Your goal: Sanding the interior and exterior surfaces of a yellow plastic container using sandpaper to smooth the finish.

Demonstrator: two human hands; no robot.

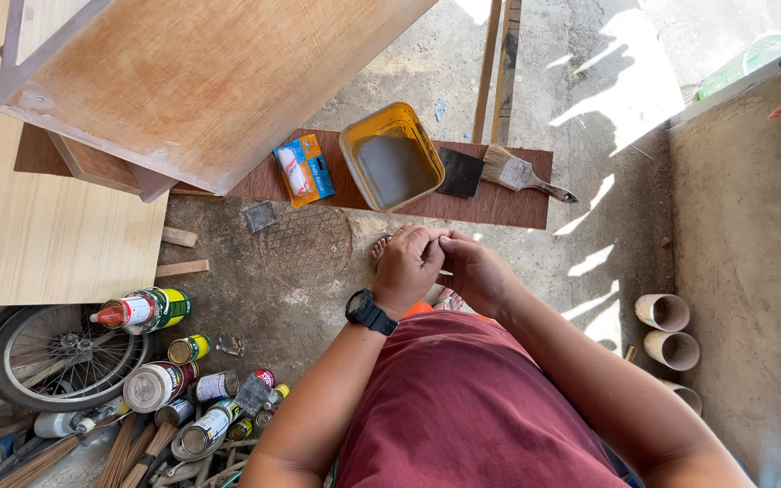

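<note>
Hands meet over the rough grey concrete floor (300, 298): the left hand (409, 264), black watch at its wrist, and the right hand (470, 271) press fingertips together; whether their grip holds anything cannot be told. Leftward lie pale plywood sheets (38, 226), a wheel and cans. Beyond the hands, on a brown board (508, 203), sit an orange-and-blue rectangular packet (304, 169), a yellow square tub (391, 155) and a flat wooden-handled paintbrush (522, 173). Open floor runs right to a concrete ledge (743, 226).

Ahead: your way is blocked by the yellow tub (391, 155), brush (524, 174) and carton (304, 170).
Left: cans (193, 387) crowd the floor.
Right: bare concrete floor (616, 117) is open.
</note>
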